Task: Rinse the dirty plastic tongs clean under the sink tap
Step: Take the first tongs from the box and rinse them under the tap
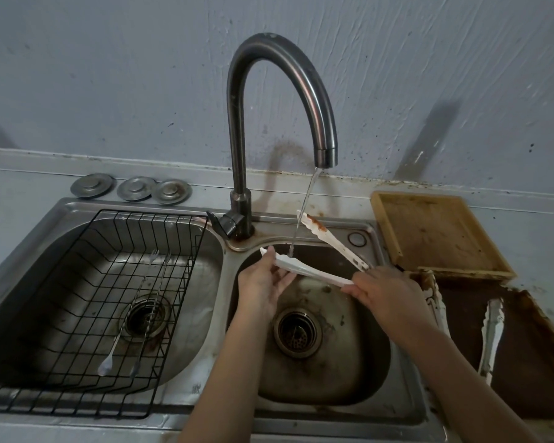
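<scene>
White plastic tongs [336,243] are spread open over the right sink bowl [370,362]. The upper arm carries a reddish-brown smear near its tip. Water runs from the dark curved tap [325,151] in a thin stream [303,212] onto the lower arm. My right hand [386,294] grips the tongs at their hinge end. My left hand [263,284] cups the tip of the lower arm, fingers on it.
The left bowl holds a black wire rack [109,314] with thin metal utensils [131,318] in it. Three metal drain plugs [131,188] lie behind. Right of the sink are a wooden tray [435,231], a stained dark tray [525,356], and another pair of white tongs [493,337].
</scene>
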The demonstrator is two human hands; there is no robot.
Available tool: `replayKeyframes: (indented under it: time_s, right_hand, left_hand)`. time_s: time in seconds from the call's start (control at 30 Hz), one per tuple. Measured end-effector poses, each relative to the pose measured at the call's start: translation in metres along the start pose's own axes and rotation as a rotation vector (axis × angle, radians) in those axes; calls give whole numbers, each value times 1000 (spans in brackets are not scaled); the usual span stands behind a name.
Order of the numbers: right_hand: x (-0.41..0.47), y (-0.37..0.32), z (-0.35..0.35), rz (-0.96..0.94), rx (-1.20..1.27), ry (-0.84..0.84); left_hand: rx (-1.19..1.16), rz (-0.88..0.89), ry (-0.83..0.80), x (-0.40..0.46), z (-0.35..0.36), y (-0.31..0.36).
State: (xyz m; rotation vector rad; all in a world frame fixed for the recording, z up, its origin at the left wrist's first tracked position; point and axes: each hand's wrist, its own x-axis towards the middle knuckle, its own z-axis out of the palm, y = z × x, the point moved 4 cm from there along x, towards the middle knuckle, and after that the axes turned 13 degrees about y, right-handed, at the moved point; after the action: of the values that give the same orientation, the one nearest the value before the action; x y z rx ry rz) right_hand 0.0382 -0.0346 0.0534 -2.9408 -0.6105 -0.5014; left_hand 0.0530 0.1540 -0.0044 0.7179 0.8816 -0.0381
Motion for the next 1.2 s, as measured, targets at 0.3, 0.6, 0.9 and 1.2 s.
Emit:
replayKeyframes:
  time_s: [0.3,0.6,0.9,1.2]
  right_hand:
    - [3,1,-6,35,32,52]
    - [-17,-3,-13,121,387,251]
    - [-16,27,24,945,667,-319]
    - [-2,33,30,768,448,-137]
  left_hand:
    - [27,19,-20,-15,14,-17]
    - [28,-68,-119,-15,15,-16]
    - [132,-39,-254,-24,21,-29]
    - [190,84,-43,-3,8,-1]
